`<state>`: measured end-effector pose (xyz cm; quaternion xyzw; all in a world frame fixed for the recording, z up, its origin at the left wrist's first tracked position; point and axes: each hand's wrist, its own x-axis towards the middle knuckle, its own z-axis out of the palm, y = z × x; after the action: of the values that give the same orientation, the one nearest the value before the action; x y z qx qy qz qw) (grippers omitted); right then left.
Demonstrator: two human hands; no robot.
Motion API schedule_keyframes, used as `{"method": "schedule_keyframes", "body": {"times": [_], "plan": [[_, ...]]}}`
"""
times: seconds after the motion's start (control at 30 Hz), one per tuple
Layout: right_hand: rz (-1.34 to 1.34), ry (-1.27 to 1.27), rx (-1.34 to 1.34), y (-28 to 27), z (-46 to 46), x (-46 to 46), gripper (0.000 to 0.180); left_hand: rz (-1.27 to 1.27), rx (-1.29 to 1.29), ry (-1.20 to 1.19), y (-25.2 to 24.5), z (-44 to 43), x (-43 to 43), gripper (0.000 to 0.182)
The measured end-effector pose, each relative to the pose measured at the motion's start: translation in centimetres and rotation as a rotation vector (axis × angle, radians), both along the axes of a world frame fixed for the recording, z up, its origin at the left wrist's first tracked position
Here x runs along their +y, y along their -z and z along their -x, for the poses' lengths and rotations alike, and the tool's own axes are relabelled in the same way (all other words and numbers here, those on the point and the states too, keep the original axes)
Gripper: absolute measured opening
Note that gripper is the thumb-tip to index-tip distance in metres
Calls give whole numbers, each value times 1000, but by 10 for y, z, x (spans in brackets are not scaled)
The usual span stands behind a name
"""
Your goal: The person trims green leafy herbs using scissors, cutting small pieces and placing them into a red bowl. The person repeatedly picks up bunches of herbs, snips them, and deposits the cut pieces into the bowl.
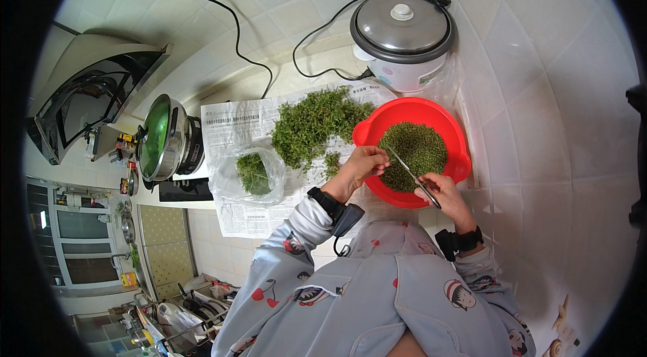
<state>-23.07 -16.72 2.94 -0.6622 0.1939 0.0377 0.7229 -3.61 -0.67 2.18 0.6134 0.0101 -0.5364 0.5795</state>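
A red plastic basin [457,129] holds a heap of small green peppercorn-like berries [417,150]. Over its left part, my left hand [366,162] pinches something small, perhaps a green sprig, too small to make out. My right hand [441,193] holds slim metal scissors [407,167] over the basin, their tip pointing to the fingers of my left hand. Left of the basin, a pile of leafy green sprigs [313,124] lies on spread newspaper [237,127], with a small clump [331,165] just below it. A clear plastic bag [225,180] with green stems [252,175] inside lies further left.
A rice cooker [404,56] with a metal lid stands behind the basin, its black cord [313,33] looping left. The tiled wall [536,150] rises close on the right. A lidded steel pot [177,140] stands left of the newspaper, and a dish rack [192,326] is at lower left.
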Motion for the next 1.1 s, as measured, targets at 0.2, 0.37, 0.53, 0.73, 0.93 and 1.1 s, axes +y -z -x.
{"method": "schedule_keyframes", "body": {"times": [0.2,0.37,0.53,0.73,0.93,1.1], "plan": [[-2,-28,59,-8,-1,-5,25,-20,18,30,10,-4,3,10],[-38,-42,93,-10,-1,-8,23,-24,39,43,15,-7,10,10],[-14,-48,119,2,1,-6,22,47,67,-4,19,-14,24,11],[-7,49,170,13,2,2,34,74,-105,-295,21,-35,94,7],[46,13,186,16,2,2,33,-160,-636,-903,39,-67,224,6],[78,26,155,5,-5,12,34,-350,-668,-1098,55,-106,319,15]]}}
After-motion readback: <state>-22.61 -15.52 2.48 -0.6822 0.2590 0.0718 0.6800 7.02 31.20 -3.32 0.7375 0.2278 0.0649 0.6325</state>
